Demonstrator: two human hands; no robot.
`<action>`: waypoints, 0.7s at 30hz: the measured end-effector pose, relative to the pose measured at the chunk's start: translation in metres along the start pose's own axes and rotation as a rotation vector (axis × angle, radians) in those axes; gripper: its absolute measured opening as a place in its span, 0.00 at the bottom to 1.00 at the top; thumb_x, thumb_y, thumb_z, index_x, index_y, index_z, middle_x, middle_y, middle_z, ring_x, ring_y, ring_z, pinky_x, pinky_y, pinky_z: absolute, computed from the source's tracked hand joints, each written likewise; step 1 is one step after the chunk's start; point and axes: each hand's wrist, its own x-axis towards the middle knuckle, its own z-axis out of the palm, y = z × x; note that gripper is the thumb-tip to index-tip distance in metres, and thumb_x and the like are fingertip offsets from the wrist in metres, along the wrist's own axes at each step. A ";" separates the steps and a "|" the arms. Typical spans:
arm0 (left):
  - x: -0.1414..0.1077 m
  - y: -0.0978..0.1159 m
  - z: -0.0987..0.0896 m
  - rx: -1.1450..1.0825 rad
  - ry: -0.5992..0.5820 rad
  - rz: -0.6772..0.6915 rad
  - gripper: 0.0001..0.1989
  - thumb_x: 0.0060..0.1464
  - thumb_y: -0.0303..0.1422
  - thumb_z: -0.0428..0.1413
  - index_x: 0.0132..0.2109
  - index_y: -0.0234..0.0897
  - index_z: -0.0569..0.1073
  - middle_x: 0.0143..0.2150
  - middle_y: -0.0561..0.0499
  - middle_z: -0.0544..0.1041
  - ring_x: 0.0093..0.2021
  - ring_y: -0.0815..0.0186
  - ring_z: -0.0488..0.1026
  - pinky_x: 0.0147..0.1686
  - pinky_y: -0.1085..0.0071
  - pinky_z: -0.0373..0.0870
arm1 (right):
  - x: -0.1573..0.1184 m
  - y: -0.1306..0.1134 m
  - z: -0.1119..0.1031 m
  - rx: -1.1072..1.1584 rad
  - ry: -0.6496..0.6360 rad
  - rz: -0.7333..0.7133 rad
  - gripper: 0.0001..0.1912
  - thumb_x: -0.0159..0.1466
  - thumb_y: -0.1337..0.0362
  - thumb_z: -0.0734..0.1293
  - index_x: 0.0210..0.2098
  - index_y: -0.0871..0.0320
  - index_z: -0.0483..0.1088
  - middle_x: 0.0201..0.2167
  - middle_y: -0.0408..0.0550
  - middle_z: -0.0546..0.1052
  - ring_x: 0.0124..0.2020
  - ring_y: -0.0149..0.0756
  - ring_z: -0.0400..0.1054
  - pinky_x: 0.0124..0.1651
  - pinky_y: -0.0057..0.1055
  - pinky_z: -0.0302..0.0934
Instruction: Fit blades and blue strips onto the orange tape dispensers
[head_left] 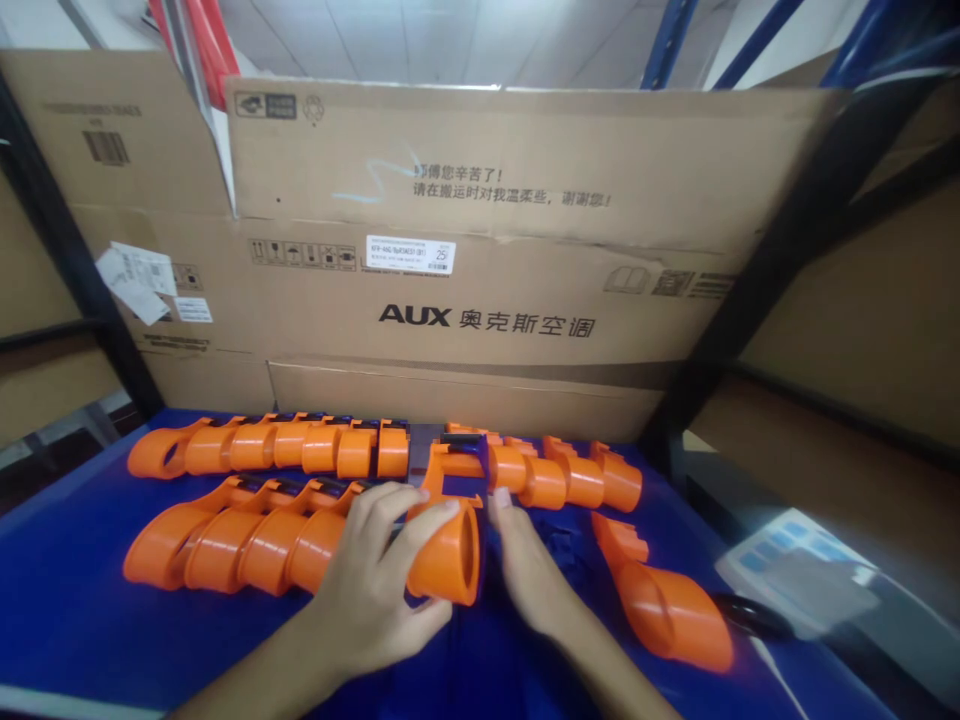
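My left hand [386,570] is closed on an orange plastic ring-shaped piece [442,555], fingers over its top and thumb underneath. The piece has an arm rising from the ring, with a dark bar [463,440] near its upper end. Just right of the ring, my right hand [525,555] is held edge-on with a digit stretched upward; its other fingers are mostly hidden, and I see nothing held in it. Left of my left hand lies a row of similar orange pieces [214,548]; its nearest end is partly hidden by that hand.
Behind are two more rows, orange pieces [255,447] at left and orange pieces [583,482] at right. A single orange piece [675,612] lies front right on the blue surface [67,590], beside a pale box-like item [802,570]. A cardboard panel [487,280] stands at the back.
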 end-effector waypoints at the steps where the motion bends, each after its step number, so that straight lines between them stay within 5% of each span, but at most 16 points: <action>1: 0.001 -0.003 -0.008 0.027 -0.015 0.020 0.47 0.44 0.26 0.65 0.70 0.46 0.60 0.60 0.40 0.68 0.59 0.43 0.68 0.61 0.45 0.63 | 0.001 -0.001 -0.002 -0.015 -0.009 -0.012 0.32 0.74 0.42 0.50 0.50 0.55 0.77 0.40 0.52 0.83 0.50 0.46 0.75 0.57 0.45 0.70; 5: 0.000 -0.030 -0.059 0.167 -0.071 0.042 0.45 0.47 0.27 0.64 0.71 0.46 0.58 0.62 0.40 0.70 0.61 0.43 0.68 0.62 0.45 0.63 | 0.006 -0.011 -0.008 -0.066 -0.034 0.004 0.39 0.75 0.43 0.42 0.42 0.53 0.80 0.44 0.51 0.83 0.49 0.48 0.75 0.57 0.49 0.66; 13: -0.021 -0.109 -0.210 0.435 -0.124 -0.198 0.33 0.57 0.37 0.59 0.68 0.54 0.59 0.64 0.55 0.68 0.64 0.49 0.67 0.64 0.45 0.63 | 0.009 -0.015 -0.022 -0.088 0.058 -0.041 0.39 0.75 0.44 0.41 0.42 0.51 0.79 0.45 0.48 0.81 0.50 0.48 0.72 0.58 0.44 0.61; 17: -0.060 -0.150 -0.271 0.484 -0.239 -0.296 0.28 0.59 0.42 0.58 0.65 0.55 0.62 0.61 0.57 0.69 0.61 0.54 0.70 0.63 0.49 0.63 | 0.009 -0.007 -0.028 -0.093 0.100 -0.084 0.39 0.75 0.45 0.40 0.43 0.50 0.79 0.44 0.48 0.81 0.50 0.48 0.71 0.57 0.44 0.59; 21: -0.115 -0.193 -0.301 0.499 -0.302 -0.351 0.29 0.56 0.44 0.61 0.64 0.53 0.64 0.58 0.51 0.74 0.55 0.53 0.74 0.57 0.47 0.69 | 0.009 -0.005 -0.031 -0.083 0.073 -0.156 0.39 0.75 0.46 0.39 0.43 0.49 0.79 0.43 0.48 0.81 0.49 0.47 0.71 0.57 0.44 0.58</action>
